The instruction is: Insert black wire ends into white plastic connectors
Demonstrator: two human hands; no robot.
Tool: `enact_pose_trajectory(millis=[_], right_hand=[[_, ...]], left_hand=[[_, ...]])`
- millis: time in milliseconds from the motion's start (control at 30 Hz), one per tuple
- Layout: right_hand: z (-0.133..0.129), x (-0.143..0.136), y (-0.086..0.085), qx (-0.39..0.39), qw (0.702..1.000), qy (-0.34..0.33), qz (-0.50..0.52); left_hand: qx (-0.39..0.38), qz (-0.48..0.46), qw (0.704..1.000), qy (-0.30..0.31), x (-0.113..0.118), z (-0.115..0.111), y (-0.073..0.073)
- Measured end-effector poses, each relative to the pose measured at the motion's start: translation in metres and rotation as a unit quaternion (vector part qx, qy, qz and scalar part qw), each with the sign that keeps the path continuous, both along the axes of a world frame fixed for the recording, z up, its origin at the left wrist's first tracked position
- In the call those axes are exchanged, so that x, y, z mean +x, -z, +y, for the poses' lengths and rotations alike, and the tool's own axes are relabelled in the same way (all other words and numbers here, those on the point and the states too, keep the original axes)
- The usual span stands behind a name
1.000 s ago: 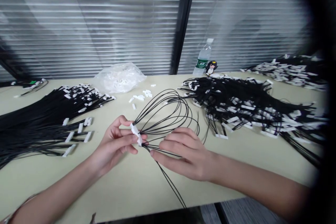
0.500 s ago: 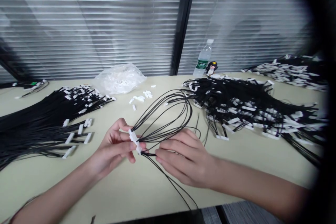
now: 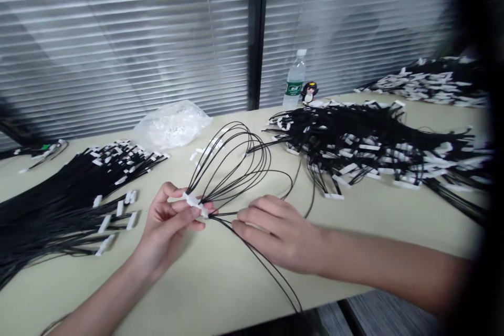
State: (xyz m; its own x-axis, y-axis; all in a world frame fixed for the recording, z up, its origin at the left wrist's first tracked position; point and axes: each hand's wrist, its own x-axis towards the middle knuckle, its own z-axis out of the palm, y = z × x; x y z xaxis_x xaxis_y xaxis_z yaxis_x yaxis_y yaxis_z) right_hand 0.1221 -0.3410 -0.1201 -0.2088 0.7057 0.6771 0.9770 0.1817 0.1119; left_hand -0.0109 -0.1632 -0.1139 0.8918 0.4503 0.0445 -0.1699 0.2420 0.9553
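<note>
Between the thumb and fingers of my left hand (image 3: 173, 220) is a white connector (image 3: 196, 205), tilted down to the right. Thin black wires (image 3: 240, 181) run out of it; most arch up and over in loops, and a few hang down toward the table's front edge. My right hand (image 3: 275, 231) is closed, its fingertips on black wires just right of the connector. The exact grip of those fingertips is partly hidden.
Bundled black cables with white connectors (image 3: 51, 194) lie at left. A larger tangled pile (image 3: 354, 136) is at right, another (image 3: 429, 84) behind it. A clear plastic bag (image 3: 173, 125), a bottle (image 3: 294, 81) and a penguin figurine (image 3: 309, 92) stand along the table's (image 3: 220, 278) back.
The camera view has tilted and shifted slightly. The wire loops have spread and sit further left above the connector, and my right fingers are a little farther from it.
</note>
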Motion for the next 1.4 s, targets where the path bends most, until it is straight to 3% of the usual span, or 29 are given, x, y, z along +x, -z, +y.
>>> enact_pose_trajectory(millis=[167, 433, 700, 867, 1100, 1267, 1400], right_hand=[[0.002, 0.0, 0.0, -0.021, 0.984, -0.016, 0.179], [-0.001, 0.004, 0.002, -0.047, 0.968, -0.051, 0.243], [0.001, 0.003, 0.009, -0.118, 0.903, -0.053, 0.41], [0.004, 0.003, 0.005, -0.08, 0.927, -0.013, 0.366], [0.004, 0.004, 0.001, -0.028, 0.961, -0.02, 0.276], [0.002, 0.005, -0.001, -0.06, 0.978, 0.043, 0.195], [0.005, 0.018, 0.002, -0.143, 0.972, 0.148, 0.115]], left_hand=[[0.002, -0.006, 1.0, 0.025, 0.0, 0.003, 0.001], [-0.003, -0.001, 1.0, 0.028, -0.002, 0.002, 0.003], [-0.016, -0.008, 0.999, 0.026, -0.001, 0.003, 0.002], [-0.029, -0.014, 0.998, 0.052, -0.002, 0.004, 0.002], [-0.003, -0.019, 0.999, 0.038, -0.001, 0.008, 0.006], [0.049, 0.003, 0.998, 0.025, 0.003, 0.004, 0.003], [0.063, 0.059, 0.996, -0.038, 0.009, 0.001, -0.001]])
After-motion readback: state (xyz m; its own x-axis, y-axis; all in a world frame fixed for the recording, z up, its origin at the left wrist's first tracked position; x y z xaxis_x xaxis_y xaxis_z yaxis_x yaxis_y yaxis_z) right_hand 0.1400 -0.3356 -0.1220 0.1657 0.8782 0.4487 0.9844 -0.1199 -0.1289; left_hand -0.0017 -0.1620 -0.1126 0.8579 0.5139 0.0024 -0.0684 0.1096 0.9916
